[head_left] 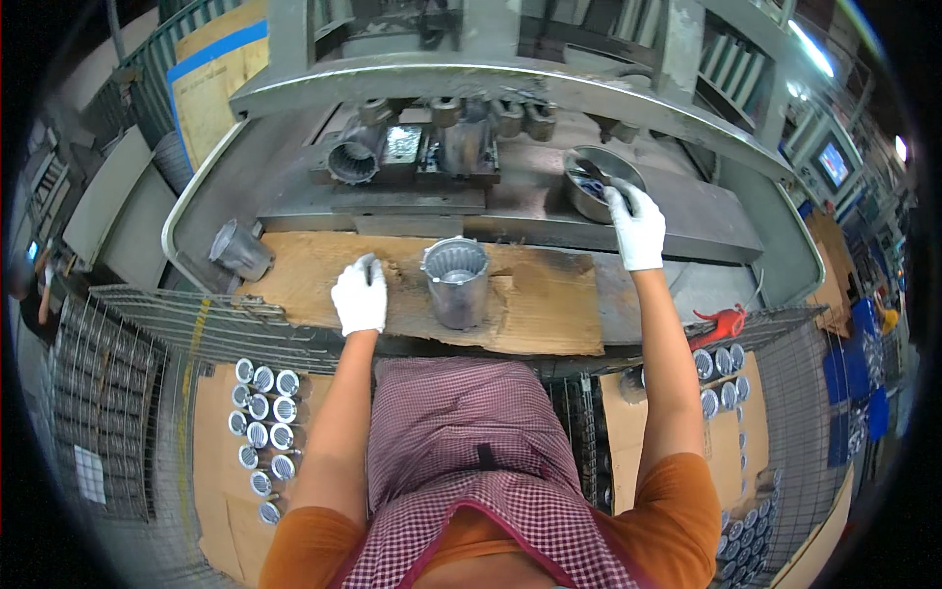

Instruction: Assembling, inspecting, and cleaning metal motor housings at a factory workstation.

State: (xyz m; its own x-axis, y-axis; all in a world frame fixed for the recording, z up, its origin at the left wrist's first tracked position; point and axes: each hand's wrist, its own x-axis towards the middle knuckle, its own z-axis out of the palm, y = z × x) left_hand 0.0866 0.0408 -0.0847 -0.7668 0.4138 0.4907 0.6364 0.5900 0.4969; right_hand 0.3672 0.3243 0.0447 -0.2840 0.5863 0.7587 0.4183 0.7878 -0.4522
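My gloved left hand [360, 294] rests over the cardboard sheet [549, 294] with its fingers curled together; nothing shows in them. To its right a ribbed grey metal cylinder housing [457, 285] stands upright, open end up, apart from both hands. At the right, my gloved right hand [637, 224] reaches the rim of a round metal bowl [618, 163]. Its fingers close on the dark handle of a tool [593, 170] whose other end lies in the bowl; the tool's kind is not clear. Small pieces in the bowl are too blurred to name.
Another housing [241, 250] lies tilted at the left. Two more sit in the machine's fixture, one a ribbed housing [353, 160] facing me. Overhead runs a metal machine beam [510, 74]. Wire baskets below hold several finished-looking cylinders [258, 406]. A red-handled tool [719, 325] hangs at right.
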